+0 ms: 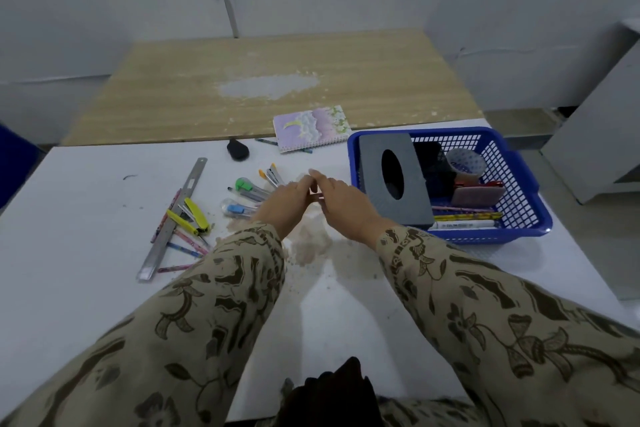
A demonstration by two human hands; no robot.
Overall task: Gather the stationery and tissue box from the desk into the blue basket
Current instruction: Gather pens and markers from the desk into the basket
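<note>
Fingers (317, 174) of both hands meet tip to tip just above the white desk (86, 218), curled in toward one another. I cannot tell whether they pinch something small between them or only touch. The left hand (287, 199) and right hand (341, 198) come out of patterned sleeves (485, 305) and hover between the loose stationery and the basket. A wooden table (346, 80) butts against the far edge of the desk. The blue basket (540, 215) sits at the right of the desk, just beside the right hand. The grey tissue box (381, 163) already stands inside it against the left wall, with a cup (464, 163) behind it and pencils and a marker (464, 217) along the near wall. A notebook (311, 126) lies across the seam of the two tables. A steel ruler (173, 218) lies on the left, with a yellow cutter (195, 210) and pencils across it. A cluster of pens (249, 194) lies just left of the left hand, and a small black object (237, 149) lies beyond them.
</note>
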